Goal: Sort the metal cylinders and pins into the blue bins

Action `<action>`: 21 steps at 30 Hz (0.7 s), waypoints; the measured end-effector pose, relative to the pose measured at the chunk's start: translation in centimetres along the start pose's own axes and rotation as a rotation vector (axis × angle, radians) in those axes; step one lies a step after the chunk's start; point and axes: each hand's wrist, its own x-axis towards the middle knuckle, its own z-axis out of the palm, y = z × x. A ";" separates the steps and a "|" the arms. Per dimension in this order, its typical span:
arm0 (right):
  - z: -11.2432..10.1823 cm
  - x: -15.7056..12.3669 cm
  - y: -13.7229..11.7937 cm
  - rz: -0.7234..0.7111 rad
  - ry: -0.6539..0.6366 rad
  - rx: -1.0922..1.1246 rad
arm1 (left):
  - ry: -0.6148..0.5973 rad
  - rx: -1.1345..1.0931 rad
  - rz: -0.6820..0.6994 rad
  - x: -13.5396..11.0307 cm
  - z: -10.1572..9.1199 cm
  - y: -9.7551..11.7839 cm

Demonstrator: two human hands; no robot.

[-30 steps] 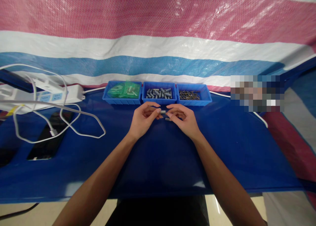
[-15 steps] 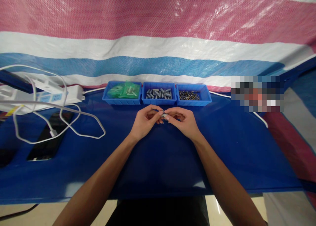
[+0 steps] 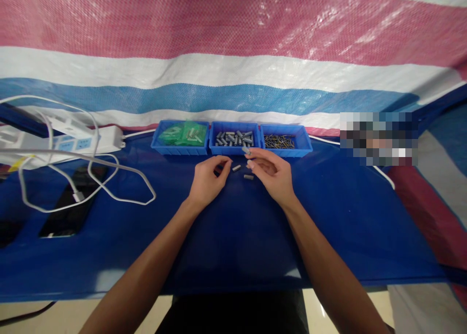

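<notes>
My left hand (image 3: 207,181) rests low on the blue cloth with its fingers curled; what is in them, if anything, is hidden. A small grey metal sleeve (image 3: 237,167) lies on the cloth just right of its fingertips. My right hand (image 3: 272,173) pinches another grey sleeve (image 3: 246,150) between thumb and forefinger, held near the front edge of the middle blue bin (image 3: 235,149). A third grey sleeve (image 3: 248,177) lies on the cloth under my right hand's fingers.
Three blue bins stand in a row: the left bin (image 3: 181,149) holds green bags, the middle one grey sleeves, the right bin (image 3: 286,151) dark screws. A white power strip (image 3: 89,139), looped white cables (image 3: 120,188) and a black phone (image 3: 71,205) lie at the left.
My hands were joined together over a small part; they have now come apart. The left hand dropped to the cloth, the right hand lifted toward the middle bin with a sleeve.
</notes>
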 end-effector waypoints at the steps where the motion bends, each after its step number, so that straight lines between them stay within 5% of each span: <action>1: 0.1 0.0 -0.1 -0.003 -0.029 0.015 | -0.020 0.031 0.044 -0.1 0.2 -0.1; 8: -0.2 -0.1 0.1 -0.012 -0.040 -0.081 | -0.188 0.150 0.324 -0.6 1.3 -1.1; 21: -0.5 -0.2 0.4 -0.001 -0.038 -0.070 | -0.164 0.106 0.208 -0.5 0.9 -0.8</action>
